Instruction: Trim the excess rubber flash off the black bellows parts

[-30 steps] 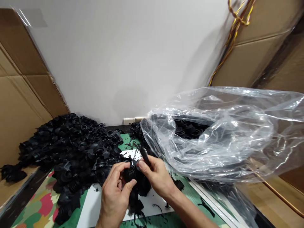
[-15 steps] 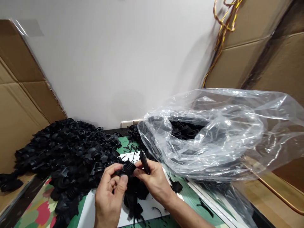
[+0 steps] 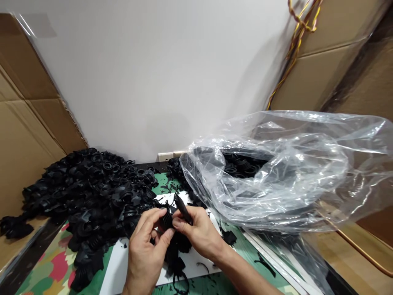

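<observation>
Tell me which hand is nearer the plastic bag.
Right. The right hand is by the near left edge of the plastic bag; the left hand is farther left.

Markings: none legible.
No text, label, brand, number or sign can be read on any surface, including the plastic bag [image 3: 260,205] and cardboard [image 3: 27,127].

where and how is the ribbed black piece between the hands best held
Probably pinch the ribbed black piece by its ridged sides, coming from the left: the left grip pinches it there, and its rounded, ridged body should resist slipping. On its right, the right grip with the dark slender tool crowds it.
</observation>
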Demonstrator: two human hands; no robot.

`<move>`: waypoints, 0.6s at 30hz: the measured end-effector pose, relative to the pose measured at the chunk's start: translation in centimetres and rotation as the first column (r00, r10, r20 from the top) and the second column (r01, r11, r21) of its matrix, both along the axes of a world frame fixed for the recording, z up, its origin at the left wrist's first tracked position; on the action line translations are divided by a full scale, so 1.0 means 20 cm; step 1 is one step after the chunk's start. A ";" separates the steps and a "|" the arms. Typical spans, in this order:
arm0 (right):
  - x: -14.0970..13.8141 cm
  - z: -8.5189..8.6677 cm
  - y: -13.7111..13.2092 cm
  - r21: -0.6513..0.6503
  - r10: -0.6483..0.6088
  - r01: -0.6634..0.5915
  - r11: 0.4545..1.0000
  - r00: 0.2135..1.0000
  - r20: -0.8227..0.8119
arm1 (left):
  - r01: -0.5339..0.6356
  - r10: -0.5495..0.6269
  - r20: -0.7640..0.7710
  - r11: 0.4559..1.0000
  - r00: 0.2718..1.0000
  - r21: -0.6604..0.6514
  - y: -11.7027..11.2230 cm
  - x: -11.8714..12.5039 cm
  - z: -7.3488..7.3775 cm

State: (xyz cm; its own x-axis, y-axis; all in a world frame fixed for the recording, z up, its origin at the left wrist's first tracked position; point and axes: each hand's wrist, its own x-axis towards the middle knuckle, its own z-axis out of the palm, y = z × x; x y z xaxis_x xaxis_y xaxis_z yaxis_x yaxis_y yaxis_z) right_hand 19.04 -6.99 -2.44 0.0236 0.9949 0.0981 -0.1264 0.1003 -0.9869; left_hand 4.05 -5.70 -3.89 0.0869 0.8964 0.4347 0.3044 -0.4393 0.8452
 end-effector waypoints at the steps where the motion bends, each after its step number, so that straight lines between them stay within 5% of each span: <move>1: -0.01 -0.01 0.00 -0.013 -0.008 0.008 1.000 1.000 -0.010 | 0.007 -0.007 0.005 1.000 1.000 -0.013 0.00 0.00 0.00; 7: -0.02 -0.04 0.00 -0.195 0.036 -0.098 0.976 0.955 -0.295 | 0.071 -0.045 0.134 0.979 0.990 -0.190 0.02 0.02 0.05; 13: -0.02 -0.03 0.01 -0.293 0.017 -0.174 0.940 0.883 -0.468 | 0.130 0.025 0.284 0.848 0.959 -0.514 0.02 0.04 0.12; 18: -0.02 -0.02 0.01 -0.309 0.003 -0.182 0.934 0.867 -0.499 | 0.163 0.016 0.315 0.831 0.949 -0.532 0.02 0.04 0.13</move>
